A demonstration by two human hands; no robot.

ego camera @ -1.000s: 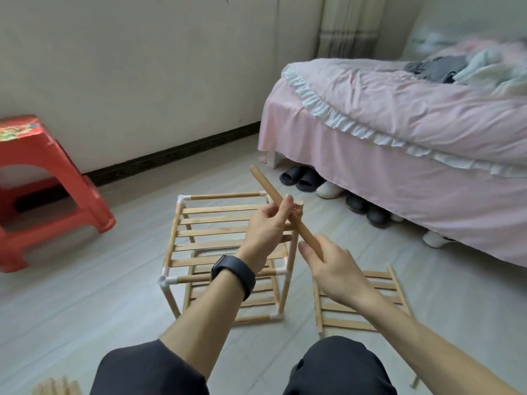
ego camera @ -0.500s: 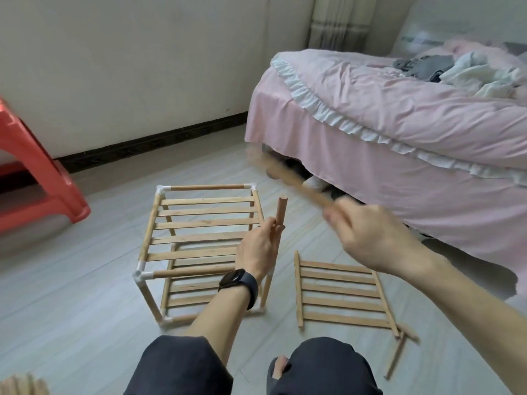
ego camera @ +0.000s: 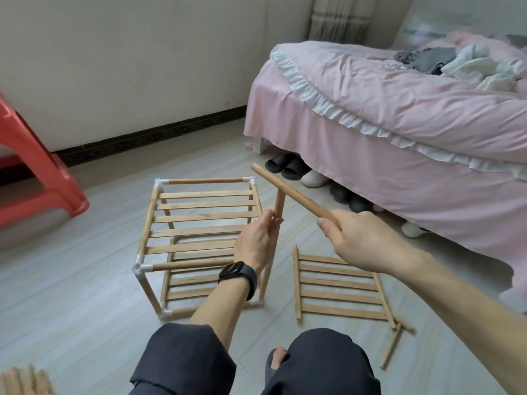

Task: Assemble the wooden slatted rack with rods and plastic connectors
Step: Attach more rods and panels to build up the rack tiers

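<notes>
A person seated on a bedroom floor (ego camera: 85, 309) works on a half-built wooden rack (ego camera: 199, 220). It stands just ahead of the knees, with two tiers of slats in place and white plastic connectors (ego camera: 139, 266) at its corners. The left hand (ego camera: 258, 243), a dark wristwatch (ego camera: 236, 273) on its wrist, curls its fingers round a short upright rod (ego camera: 280, 205) at the rack's near right corner, holding it vertical. The right hand (ego camera: 362, 238) is closed in a full fist round the near end of a long rod (ego camera: 291, 192), held slantwise like a mallet. Its shaft crosses the upright rod's top end; whether wood touches wood there cannot be told. The socket that takes the upright rod is hidden behind the left hand and wrist.

The step in hand appears to be seating the upright rod in its corner connector, with the long rod as the driver. The next move likely calls for a square tap straight down on the rod's end, with the left hand holding it plumb and its fingers below the contact point. A glancing hit could tilt it or rock the light frame.

A loose slatted panel (ego camera: 339, 292) lies flat on the floor just right of the rack, with spare rods (ego camera: 390, 349) at its near corner, suggesting another tier to come. A red stool (ego camera: 42, 178), a pink-covered bed (ego camera: 399, 124) and shoes (ego camera: 285, 166) beneath it ring the work area.
</notes>
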